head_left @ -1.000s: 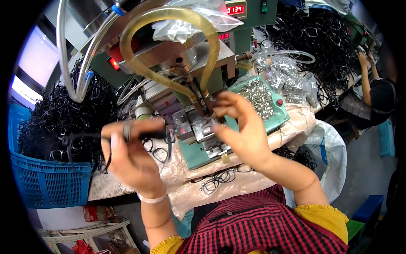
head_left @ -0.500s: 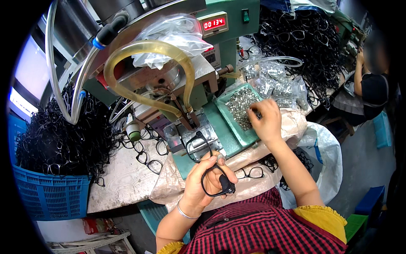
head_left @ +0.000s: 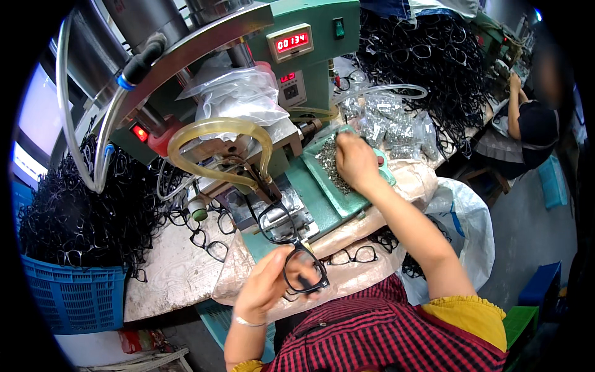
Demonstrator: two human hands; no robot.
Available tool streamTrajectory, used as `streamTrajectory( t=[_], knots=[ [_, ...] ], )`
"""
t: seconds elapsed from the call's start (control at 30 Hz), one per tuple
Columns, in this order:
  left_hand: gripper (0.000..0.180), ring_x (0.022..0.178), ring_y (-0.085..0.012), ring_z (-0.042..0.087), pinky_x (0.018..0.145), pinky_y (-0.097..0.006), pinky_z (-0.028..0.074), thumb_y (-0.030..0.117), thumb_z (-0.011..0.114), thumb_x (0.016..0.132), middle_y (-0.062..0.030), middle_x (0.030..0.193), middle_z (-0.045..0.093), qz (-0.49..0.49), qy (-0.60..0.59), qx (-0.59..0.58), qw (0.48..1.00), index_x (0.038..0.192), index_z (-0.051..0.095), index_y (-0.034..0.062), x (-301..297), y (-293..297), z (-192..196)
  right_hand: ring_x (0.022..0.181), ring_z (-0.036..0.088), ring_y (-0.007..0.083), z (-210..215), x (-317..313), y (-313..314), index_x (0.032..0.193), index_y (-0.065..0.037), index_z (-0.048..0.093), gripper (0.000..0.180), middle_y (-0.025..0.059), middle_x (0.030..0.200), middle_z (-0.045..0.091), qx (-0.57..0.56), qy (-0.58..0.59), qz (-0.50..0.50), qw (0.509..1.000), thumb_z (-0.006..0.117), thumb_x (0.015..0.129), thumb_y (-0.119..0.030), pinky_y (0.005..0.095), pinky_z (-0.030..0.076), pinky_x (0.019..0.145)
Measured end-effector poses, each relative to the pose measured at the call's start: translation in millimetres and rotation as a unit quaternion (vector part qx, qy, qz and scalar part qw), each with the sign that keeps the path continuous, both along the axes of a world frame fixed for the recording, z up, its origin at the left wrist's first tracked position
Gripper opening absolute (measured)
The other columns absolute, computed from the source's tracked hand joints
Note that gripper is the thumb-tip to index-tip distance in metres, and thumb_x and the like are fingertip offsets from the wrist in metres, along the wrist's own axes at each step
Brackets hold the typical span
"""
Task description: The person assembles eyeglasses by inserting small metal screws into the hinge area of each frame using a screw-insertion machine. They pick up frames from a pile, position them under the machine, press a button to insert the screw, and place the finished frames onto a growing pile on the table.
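Since half-second-earlier frame: right hand (head_left: pixel 354 162) little shifted, fingers pinched narrow among small silvery metal parts in shallow green tray (head_left: pixel 347 197); whether part gripped, cannot tell. Left hand (head_left: pixel 268 286) closed on black plastic eyeglass front (head_left: pixel 304 269), held near chest, below green bench machine (head_left: pixel 291 74). Second black frame (head_left: pixel 276 222) lies on machine bed. Frame likely light, thin, slightly springy; bridge fragile. Best hold: outer rim edge. Blue basket (head_left: pixel 74 291) of frames sits left.

My left hand (head_left: pixel 266 285) holds a black eyeglass frame (head_left: pixel 304 268) upright; small silver metal parts (head_left: pixel 328 164) lie heaped in the green tray (head_left: pixel 338 192) under my right hand (head_left: pixel 356 161).
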State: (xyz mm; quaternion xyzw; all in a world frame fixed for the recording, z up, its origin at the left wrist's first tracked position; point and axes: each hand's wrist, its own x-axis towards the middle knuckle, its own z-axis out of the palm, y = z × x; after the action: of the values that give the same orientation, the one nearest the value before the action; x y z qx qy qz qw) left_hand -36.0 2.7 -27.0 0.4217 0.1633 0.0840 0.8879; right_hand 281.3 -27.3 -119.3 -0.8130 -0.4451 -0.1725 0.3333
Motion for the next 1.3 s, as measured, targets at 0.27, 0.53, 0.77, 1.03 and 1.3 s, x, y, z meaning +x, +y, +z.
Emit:
streamTrajectory(
  t=[0.27,0.53,0.77,1.03,1.3],
  knots=[
    [0.016,0.090,-0.0160,0.066,0.074,-0.026,0.054,0.003,0.064,0.092,-0.0064,0.102,0.070,0.329,0.299,0.616,0.650,0.107,0.069,0.0005,-115.2,114.3,3.9,0.084,0.061,0.0064,8.0,-28.0,-72.0,0.104,-0.001,0.070,0.013,0.0024,0.094,0.069,0.353,0.446,0.013,0.822,0.061,0.095,-0.002,0.0215,0.048,0.075],
    [0.020,0.108,-0.0376,0.053,0.097,-0.043,0.044,0.010,0.072,0.079,-0.0196,0.142,0.051,0.201,0.336,0.797,0.460,0.099,0.071,0.0046,-100.4,154.1,-98.9,0.084,0.063,0.0079,14.6,-47.0,-21.9,0.103,-0.001,0.072,0.014,0.0035,0.097,0.072,0.279,0.399,0.076,0.870,0.069,0.090,-0.005,0.0223,0.050,0.078],
    [0.016,0.087,-0.0428,0.057,0.078,-0.049,0.045,0.015,0.056,0.094,-0.0234,0.097,0.066,0.374,0.302,0.731,0.484,0.093,0.060,-0.0002,-41.6,218.2,-59.9,0.087,0.065,0.0297,14.5,-36.0,-71.4,0.096,-0.002,0.069,0.012,0.0124,0.090,0.068,0.163,0.124,0.020,0.979,0.063,0.086,0.000,0.0357,0.050,0.080],
    [0.023,0.081,-0.0429,0.060,0.071,-0.049,0.046,0.019,0.050,0.098,-0.0240,0.086,0.065,0.422,0.341,0.711,0.448,0.090,0.057,-0.0011,-68.6,219.1,-124.0,0.084,0.066,0.0277,50.6,-65.1,-83.1,0.087,-0.002,0.070,0.007,0.0108,0.086,0.069,0.132,0.143,0.086,0.977,0.067,0.080,-0.002,0.0367,0.050,0.081],
    [0.015,0.074,-0.0091,0.050,0.059,-0.023,0.042,0.019,0.058,0.099,-0.0016,0.088,0.055,0.586,0.131,0.271,0.752,0.108,0.051,0.0086,-63.5,155.4,-90.6,0.087,0.067,0.0224,89.1,-121.9,-4.5,0.103,0.000,0.064,0.024,0.0110,0.096,0.069,0.239,0.331,0.253,0.877,0.068,0.080,-0.002,0.0329,0.052,0.079]
  ],
)
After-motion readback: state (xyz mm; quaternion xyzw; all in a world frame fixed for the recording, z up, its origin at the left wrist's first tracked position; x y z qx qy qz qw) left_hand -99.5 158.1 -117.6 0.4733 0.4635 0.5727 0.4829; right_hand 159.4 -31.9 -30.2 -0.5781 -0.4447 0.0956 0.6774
